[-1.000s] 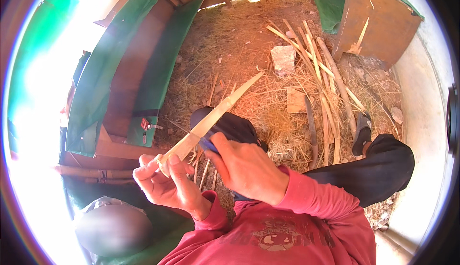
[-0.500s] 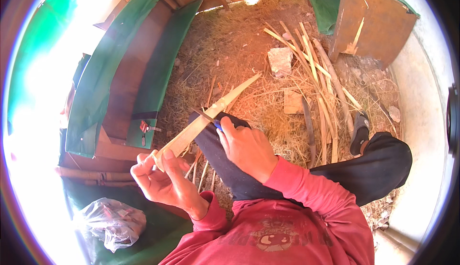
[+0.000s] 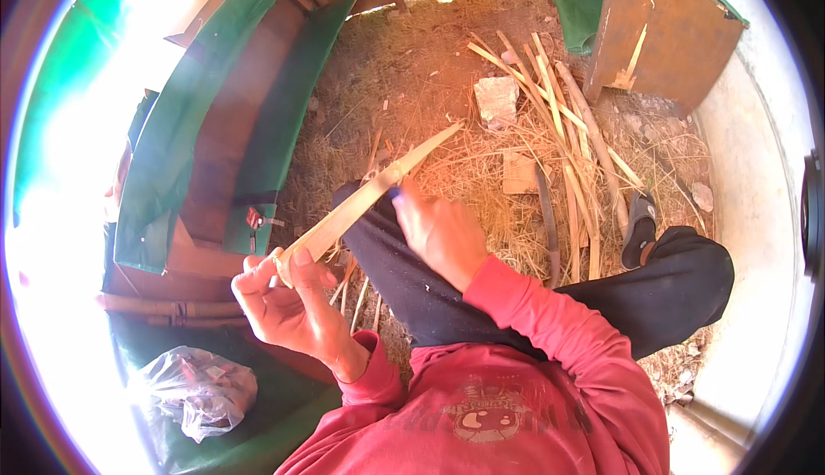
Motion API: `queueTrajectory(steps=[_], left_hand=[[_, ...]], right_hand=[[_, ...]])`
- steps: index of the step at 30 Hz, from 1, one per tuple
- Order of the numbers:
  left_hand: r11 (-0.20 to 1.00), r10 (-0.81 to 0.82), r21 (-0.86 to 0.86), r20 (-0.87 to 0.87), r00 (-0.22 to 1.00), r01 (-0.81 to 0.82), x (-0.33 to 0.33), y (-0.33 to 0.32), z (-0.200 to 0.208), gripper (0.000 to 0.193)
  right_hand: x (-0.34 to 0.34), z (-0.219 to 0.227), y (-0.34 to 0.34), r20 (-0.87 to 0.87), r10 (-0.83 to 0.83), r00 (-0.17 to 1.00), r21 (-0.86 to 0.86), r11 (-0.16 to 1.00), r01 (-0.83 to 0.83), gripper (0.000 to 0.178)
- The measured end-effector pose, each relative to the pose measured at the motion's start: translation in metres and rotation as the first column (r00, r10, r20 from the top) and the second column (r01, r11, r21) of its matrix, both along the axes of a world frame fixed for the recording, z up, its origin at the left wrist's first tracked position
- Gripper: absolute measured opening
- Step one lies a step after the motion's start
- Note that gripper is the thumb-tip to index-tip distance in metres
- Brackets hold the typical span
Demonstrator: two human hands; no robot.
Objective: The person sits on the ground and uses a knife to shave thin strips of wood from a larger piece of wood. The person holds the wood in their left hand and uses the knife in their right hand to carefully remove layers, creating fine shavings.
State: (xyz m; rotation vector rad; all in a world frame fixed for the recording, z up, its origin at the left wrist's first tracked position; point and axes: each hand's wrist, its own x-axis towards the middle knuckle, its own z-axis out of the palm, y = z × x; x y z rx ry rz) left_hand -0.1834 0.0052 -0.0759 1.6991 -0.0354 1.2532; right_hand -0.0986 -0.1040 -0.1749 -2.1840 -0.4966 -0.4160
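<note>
The pale, flat, tapered wooden strip (image 3: 341,219) is left of frame centre, long axis diagonal, tip pointing upper right over straw-strewn brown floor (image 3: 430,71). Left hand (image 3: 301,307) grip pinches the broad end; right hand (image 3: 443,233) grip encloses the blue handle (image 3: 394,193).

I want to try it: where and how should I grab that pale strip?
Probably pinch the pale strip by its broader near end, from the left, like the left hand: the far end tapers, and the right hand crowds the middle.

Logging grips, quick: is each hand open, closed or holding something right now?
Left hand: closed, pinching the near end of the pale strip.
Right hand: closed on a blue-handled tool, blurred here.
</note>
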Motion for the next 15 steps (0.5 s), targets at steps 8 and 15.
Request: queueTrajectory(steps=[8,15], left_hand=[[1.000,-0.003,0.031,0.020,1.000,0.002,-0.001,0.004,0.000,0.023],[0.989,-0.128,0.080,0.000,0.992,0.128,0.000,-0.002,0.003,0.022]], right_hand=[[0.002,-0.004,0.005,0.014,0.026,1.000,-0.011,1.000,-0.026,0.021],[0.002,0.003,-0.014,0.029,-0.088,0.996,-0.087,0.992,0.090,0.018]])
